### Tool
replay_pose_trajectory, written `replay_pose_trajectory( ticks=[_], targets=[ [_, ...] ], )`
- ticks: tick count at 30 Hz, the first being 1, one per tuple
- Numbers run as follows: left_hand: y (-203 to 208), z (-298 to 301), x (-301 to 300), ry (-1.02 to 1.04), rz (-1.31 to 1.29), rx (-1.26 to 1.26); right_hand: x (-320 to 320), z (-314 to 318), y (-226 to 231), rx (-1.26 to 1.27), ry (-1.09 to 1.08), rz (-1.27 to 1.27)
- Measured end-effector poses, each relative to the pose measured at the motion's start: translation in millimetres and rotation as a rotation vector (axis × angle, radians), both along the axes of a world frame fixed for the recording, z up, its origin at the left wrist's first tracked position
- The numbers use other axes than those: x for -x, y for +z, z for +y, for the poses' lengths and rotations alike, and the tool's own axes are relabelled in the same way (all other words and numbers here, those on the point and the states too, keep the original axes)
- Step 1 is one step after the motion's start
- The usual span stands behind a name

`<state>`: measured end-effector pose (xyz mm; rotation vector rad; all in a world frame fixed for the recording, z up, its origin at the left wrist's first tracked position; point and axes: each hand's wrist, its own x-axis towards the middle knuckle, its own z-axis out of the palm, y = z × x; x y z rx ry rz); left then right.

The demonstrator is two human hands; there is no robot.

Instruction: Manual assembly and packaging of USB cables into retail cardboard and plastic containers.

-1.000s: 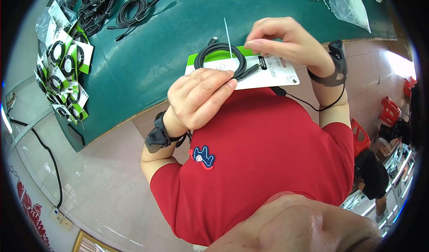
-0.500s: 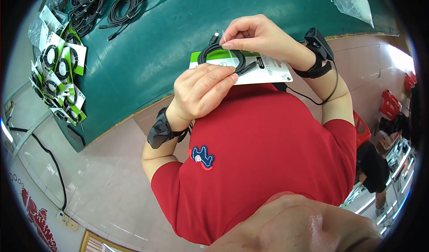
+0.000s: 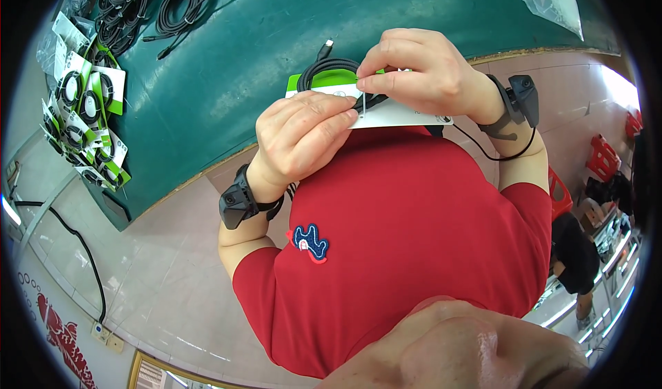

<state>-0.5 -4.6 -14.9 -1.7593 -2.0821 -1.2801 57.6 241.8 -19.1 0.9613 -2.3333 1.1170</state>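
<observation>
1. Carded cables point(image 3: 89, 106): heaped on worktop point(image 3: 227, 78); some partly hidden.
2. Loose cables point(image 3: 126, 13): cut off by top edge.
3. Left hand point(image 3: 300, 134): fingers pinching card point(image 3: 396, 117) and coil point(image 3: 331, 64) over worktop's near edge; coil partly covered.
4. Right hand point(image 3: 424, 72): fingers pinching white tie point(image 3: 364, 105); held end hidden.
5. Bag point(image 3: 552, 6): top cut off.

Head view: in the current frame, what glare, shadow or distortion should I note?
Head view: near edge of the green table bows, black surrounds the picture; head view: white glare washes out a patch of floor at far right; head view: dark shadow on the table beside the loose coiled cable.
</observation>
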Motion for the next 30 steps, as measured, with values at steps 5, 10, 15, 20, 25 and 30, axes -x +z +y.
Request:
replay_pose_trajectory(
  ticks=[5,10,15,20,25,30],
  targets=[
    [2.6,0.7,1.4,0.0,-0.005,0.013,2.9,2.2,0.8,-0.063,-0.022,0.1],
    [4.1,-0.1,1.6,-0.002,-0.009,0.03,3.4,3.3,1.3,-0.105,-0.011,0.135],
    [6.2,0.6,3.0,-0.007,-0.014,0.038,2.9,2.9,6.9,-0.137,0.027,0.114],
    [10.0,1.7,4.4,-0.013,-0.028,0.048,4.4,2.6,4.7,-0.15,0.064,0.106],
    [11.2,2.8,6.3,-0.016,-0.026,0.049,7.1,4.4,8.9,-0.186,0.061,0.111],
    [10.5,4.2,9.3,-0.025,-0.037,0.021,6.0,5.7,11.3,-0.238,0.081,0.171]
  ],
)
